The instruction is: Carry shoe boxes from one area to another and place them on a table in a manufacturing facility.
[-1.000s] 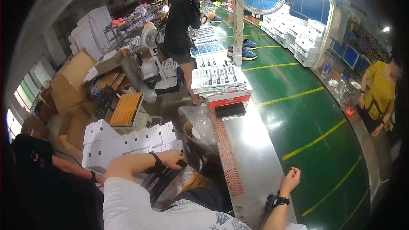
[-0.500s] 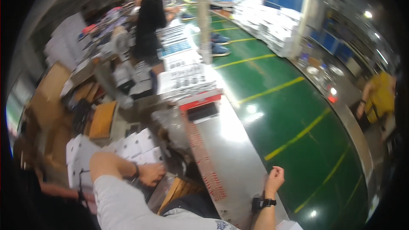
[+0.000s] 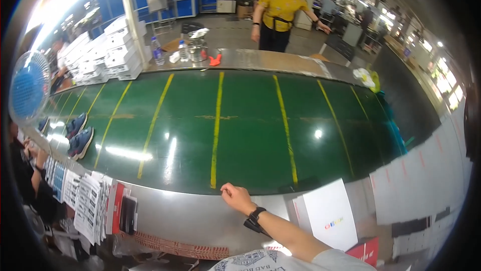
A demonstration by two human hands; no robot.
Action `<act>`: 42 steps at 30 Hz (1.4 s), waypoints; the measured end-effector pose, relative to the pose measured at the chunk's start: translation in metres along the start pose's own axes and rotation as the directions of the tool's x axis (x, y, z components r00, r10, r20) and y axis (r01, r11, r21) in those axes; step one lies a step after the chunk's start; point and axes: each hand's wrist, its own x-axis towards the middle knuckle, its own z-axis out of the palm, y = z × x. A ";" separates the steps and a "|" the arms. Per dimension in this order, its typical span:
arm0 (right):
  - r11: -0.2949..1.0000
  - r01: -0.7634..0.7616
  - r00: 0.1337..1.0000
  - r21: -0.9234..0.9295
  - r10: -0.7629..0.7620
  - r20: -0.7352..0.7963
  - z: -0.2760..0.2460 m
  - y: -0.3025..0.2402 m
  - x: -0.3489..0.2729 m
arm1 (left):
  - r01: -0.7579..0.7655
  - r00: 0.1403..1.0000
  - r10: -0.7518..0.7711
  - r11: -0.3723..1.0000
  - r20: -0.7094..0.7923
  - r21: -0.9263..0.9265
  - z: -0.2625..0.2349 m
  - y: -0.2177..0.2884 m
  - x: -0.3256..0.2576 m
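Note:
My right hand [image 3: 237, 199] rests by the inner edge of the green conveyor belt [image 3: 250, 135], over the bare metal ledge. Its fingers are curled in loosely, and I see nothing in them. A black watch [image 3: 256, 219] is on that wrist. Beside the forearm, on its right, stands a white sheet or board [image 3: 330, 216] with a small coloured print. To the left of the hand, the metal ledge [image 3: 175, 213] carries a dark flat object [image 3: 128, 215] by a red box edge [image 3: 115, 208] and stacks of printed sheets [image 3: 90, 206]. My left hand is out of view.
Blue shoes [image 3: 81, 143] sit on the belt at left, near a blue fan [image 3: 29, 88]. White boxes [image 3: 117, 45] are stacked beyond. Across the belt stands a person in yellow [image 3: 281, 8]; a dark-clothed co-worker [image 3: 27, 175] is at left. Large pale sheets [image 3: 421, 175] lie at right.
My view has swung right, from the cluttered left side to face the belt. My left hand has left the picture. The right hand stays curled by the belt's edge.

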 end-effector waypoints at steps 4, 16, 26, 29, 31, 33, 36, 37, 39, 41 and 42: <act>0.973 -0.152 0.988 0.176 0.156 -0.011 -0.004 -0.009 -0.003 | -0.108 0.992 0.100 0.989 0.081 0.098 -0.021 -0.030 0.006; 0.945 -0.242 0.945 0.219 0.281 -0.168 -0.040 0.012 -0.041 | -0.232 0.967 0.212 0.961 0.138 0.148 0.032 -0.028 0.002; 0.879 -0.230 0.905 0.417 0.351 -0.239 -0.069 0.016 -0.023 | -0.426 0.903 0.378 0.846 0.202 0.322 -0.034 -0.010 0.089; 0.890 -0.250 0.893 0.381 0.364 -0.265 -0.083 0.029 -0.021 | -0.468 0.883 0.411 0.808 0.226 0.358 -0.053 -0.001 0.114; 0.913 -0.229 0.889 0.337 0.337 -0.309 -0.088 0.053 -0.028 | -0.497 0.867 0.431 0.779 0.249 0.383 -0.071 0.004 0.131; 0.970 -0.128 0.858 0.209 0.214 -0.467 -0.088 0.073 -0.034 | -0.520 0.854 0.446 0.753 0.267 0.403 -0.088 0.011 0.147; 0.950 -0.264 0.891 0.166 0.306 -0.336 -0.087 0.051 -0.033 | -0.523 0.852 0.447 0.748 0.271 0.408 -0.099 0.013 0.157; 0.946 -0.286 0.891 0.149 0.320 -0.323 -0.082 0.048 -0.029 | -0.523 0.852 0.448 0.749 0.271 0.405 -0.101 0.012 0.159; 0.960 -0.228 0.892 0.163 0.273 -0.360 -0.068 0.051 -0.024 | -0.496 0.868 0.434 0.778 0.240 0.386 -0.094 0.003 0.148; 0.983 -0.117 0.909 0.141 0.163 -0.383 -0.048 0.044 -0.024 | -0.360 0.933 0.332 0.870 0.138 0.336 -0.059 -0.003 0.092; 0.966 -0.151 0.904 0.210 0.220 -0.366 -0.053 0.034 -0.027 | -0.292 0.956 0.283 0.913 0.075 0.284 -0.033 -0.002 0.071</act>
